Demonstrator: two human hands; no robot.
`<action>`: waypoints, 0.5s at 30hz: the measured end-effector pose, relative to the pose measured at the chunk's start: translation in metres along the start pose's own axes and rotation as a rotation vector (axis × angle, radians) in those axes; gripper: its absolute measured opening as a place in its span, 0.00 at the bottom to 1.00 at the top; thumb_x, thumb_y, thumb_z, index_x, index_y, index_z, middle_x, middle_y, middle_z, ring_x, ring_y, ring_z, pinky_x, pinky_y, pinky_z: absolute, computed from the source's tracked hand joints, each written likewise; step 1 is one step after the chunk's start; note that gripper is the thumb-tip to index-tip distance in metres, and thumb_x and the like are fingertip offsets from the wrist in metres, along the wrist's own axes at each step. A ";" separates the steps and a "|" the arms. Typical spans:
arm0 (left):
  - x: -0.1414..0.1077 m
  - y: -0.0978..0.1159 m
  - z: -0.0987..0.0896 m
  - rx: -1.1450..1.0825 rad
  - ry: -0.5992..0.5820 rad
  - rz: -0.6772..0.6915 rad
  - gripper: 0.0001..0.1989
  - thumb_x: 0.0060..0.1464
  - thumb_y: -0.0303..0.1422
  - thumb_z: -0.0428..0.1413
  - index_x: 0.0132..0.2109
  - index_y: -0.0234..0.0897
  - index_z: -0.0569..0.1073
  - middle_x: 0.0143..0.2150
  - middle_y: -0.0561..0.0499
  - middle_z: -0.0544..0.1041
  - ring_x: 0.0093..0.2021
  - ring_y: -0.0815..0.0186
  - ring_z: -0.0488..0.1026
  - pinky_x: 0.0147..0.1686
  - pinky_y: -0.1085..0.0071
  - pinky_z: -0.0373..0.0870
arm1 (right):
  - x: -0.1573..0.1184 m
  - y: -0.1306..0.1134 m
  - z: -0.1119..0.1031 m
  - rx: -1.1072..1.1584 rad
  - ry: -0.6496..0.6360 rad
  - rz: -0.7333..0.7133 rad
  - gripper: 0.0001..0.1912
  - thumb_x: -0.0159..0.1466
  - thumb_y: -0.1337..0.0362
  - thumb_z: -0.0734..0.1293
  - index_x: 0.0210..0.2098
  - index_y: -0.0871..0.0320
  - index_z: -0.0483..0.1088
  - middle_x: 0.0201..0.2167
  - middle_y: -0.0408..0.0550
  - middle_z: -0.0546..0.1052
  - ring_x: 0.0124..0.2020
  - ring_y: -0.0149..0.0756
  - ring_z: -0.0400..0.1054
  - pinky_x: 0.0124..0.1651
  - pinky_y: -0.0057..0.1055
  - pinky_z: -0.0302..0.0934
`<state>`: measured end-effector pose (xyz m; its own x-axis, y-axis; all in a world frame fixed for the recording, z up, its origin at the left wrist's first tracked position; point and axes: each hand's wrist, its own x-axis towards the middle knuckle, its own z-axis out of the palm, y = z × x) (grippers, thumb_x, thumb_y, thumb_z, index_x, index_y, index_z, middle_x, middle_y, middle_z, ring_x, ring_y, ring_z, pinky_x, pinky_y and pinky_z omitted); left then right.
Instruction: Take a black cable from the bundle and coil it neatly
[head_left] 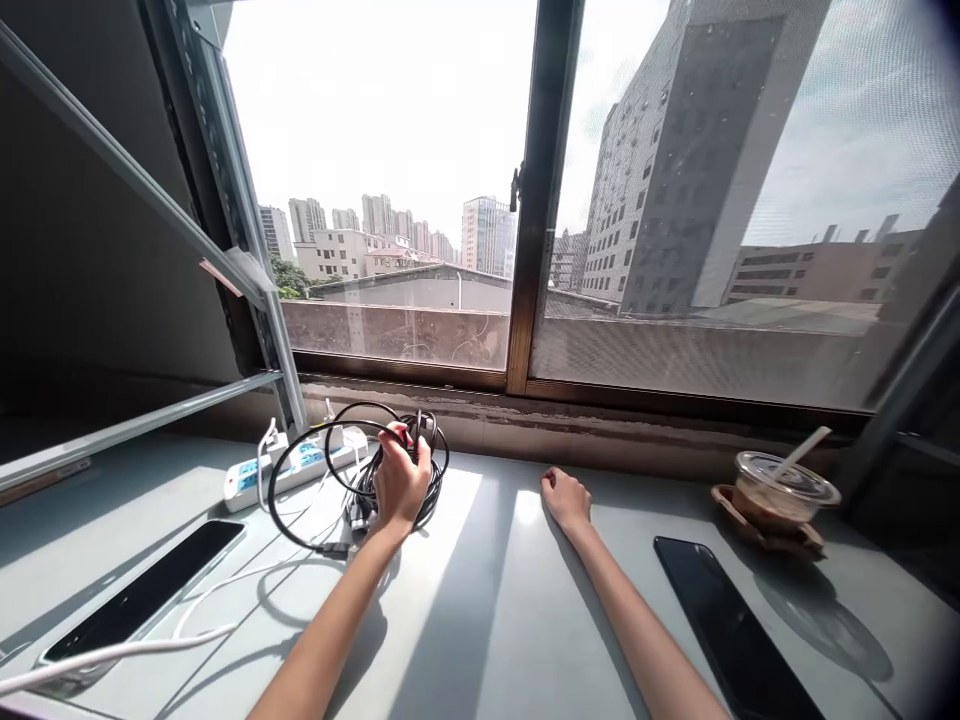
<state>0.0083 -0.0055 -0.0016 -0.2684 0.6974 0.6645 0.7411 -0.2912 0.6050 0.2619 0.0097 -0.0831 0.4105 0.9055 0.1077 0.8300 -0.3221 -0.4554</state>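
- Left hand (400,483) is closed around a bundle of black cable (360,470), fingers curled over the coils near the bundle's top right; the arm reaches in from about 6 o'clock.
- Black cable sits on the grey table (480,600) at roughly 11 o'clock from the view's lower middle, close to the window sill (600,420). Most of its loops spread from the hand toward 9 o'clock, with a tighter bunch directly under and behind the palm.
- Largest loop is a flat oval whose long axis runs roughly from 8 o'clock to 2 o'clock; its lowest point carries a small plug lying toward 6 o'clock of the hand.
- Right hand (567,497) rests on the table at 3 o'clock from the left hand, well apart from the cable, fingers loosely curled, holding nothing.
- White power strip (296,468) lies just behind the coils at 10 o'clock of the left hand, touching or under the loops.
- Two dark phones lie flat: one phone (146,592) at 8 o'clock, the other phone (731,630) at 4 o'clock.
- Iced drink cup (784,490) with a straw stands at 3 o'clock, far right.
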 end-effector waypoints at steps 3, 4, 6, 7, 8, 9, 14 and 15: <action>0.001 -0.002 0.003 -0.011 -0.254 0.065 0.16 0.61 0.40 0.40 0.50 0.35 0.59 0.36 0.46 0.75 0.35 0.61 0.75 0.34 0.68 0.69 | 0.000 -0.001 0.000 -0.007 0.008 0.000 0.14 0.63 0.63 0.56 0.38 0.53 0.73 0.36 0.48 0.78 0.41 0.40 0.71 0.38 0.30 0.57; 0.001 -0.002 0.003 0.028 -0.392 0.104 0.17 0.62 0.39 0.38 0.52 0.35 0.60 0.36 0.45 0.76 0.37 0.60 0.76 0.36 0.68 0.68 | 0.001 -0.001 0.000 -0.010 0.009 0.000 0.14 0.63 0.63 0.56 0.38 0.53 0.73 0.36 0.48 0.78 0.41 0.40 0.71 0.38 0.30 0.57; -0.003 -0.003 0.006 0.193 -0.652 0.189 0.20 0.62 0.39 0.39 0.55 0.33 0.60 0.38 0.42 0.77 0.41 0.57 0.76 0.40 0.66 0.67 | 0.000 -0.001 0.000 -0.016 0.009 -0.002 0.14 0.63 0.63 0.56 0.39 0.53 0.73 0.37 0.48 0.78 0.41 0.41 0.71 0.38 0.30 0.57; -0.006 -0.003 0.007 0.288 -0.739 0.231 0.22 0.61 0.40 0.40 0.57 0.33 0.59 0.38 0.41 0.77 0.42 0.55 0.75 0.40 0.66 0.66 | 0.000 -0.001 0.000 -0.019 0.008 -0.004 0.14 0.63 0.63 0.56 0.39 0.53 0.73 0.37 0.48 0.78 0.41 0.41 0.71 0.38 0.30 0.57; -0.008 -0.003 0.008 0.369 -0.795 0.263 0.24 0.61 0.41 0.40 0.59 0.32 0.58 0.37 0.40 0.78 0.42 0.54 0.75 0.40 0.65 0.66 | 0.000 0.000 0.000 -0.021 0.007 -0.006 0.14 0.63 0.63 0.56 0.39 0.53 0.73 0.37 0.48 0.78 0.41 0.41 0.71 0.38 0.30 0.57; -0.011 -0.003 0.009 0.428 -0.819 0.284 0.25 0.61 0.42 0.41 0.60 0.31 0.57 0.37 0.40 0.78 0.41 0.53 0.75 0.39 0.65 0.66 | 0.000 0.000 0.000 -0.022 0.006 -0.008 0.15 0.63 0.63 0.56 0.39 0.53 0.73 0.37 0.48 0.78 0.41 0.41 0.71 0.38 0.30 0.57; -0.008 -0.005 0.008 0.472 -0.767 0.275 0.18 0.57 0.39 0.48 0.51 0.36 0.68 0.38 0.43 0.78 0.42 0.55 0.75 0.39 0.68 0.65 | -0.001 0.000 0.000 -0.019 0.011 -0.017 0.15 0.63 0.63 0.55 0.40 0.53 0.72 0.38 0.48 0.78 0.42 0.41 0.71 0.39 0.31 0.57; -0.005 -0.006 0.006 0.476 -0.748 0.260 0.14 0.56 0.36 0.49 0.47 0.37 0.71 0.39 0.43 0.78 0.44 0.55 0.74 0.40 0.68 0.65 | -0.001 0.000 0.000 -0.019 0.012 -0.017 0.15 0.63 0.63 0.55 0.40 0.53 0.72 0.37 0.48 0.78 0.41 0.41 0.71 0.39 0.31 0.57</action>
<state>0.0092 -0.0040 -0.0111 0.2869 0.9374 0.1976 0.9416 -0.3139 0.1220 0.2618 0.0086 -0.0831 0.4003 0.9076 0.1263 0.8439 -0.3115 -0.4367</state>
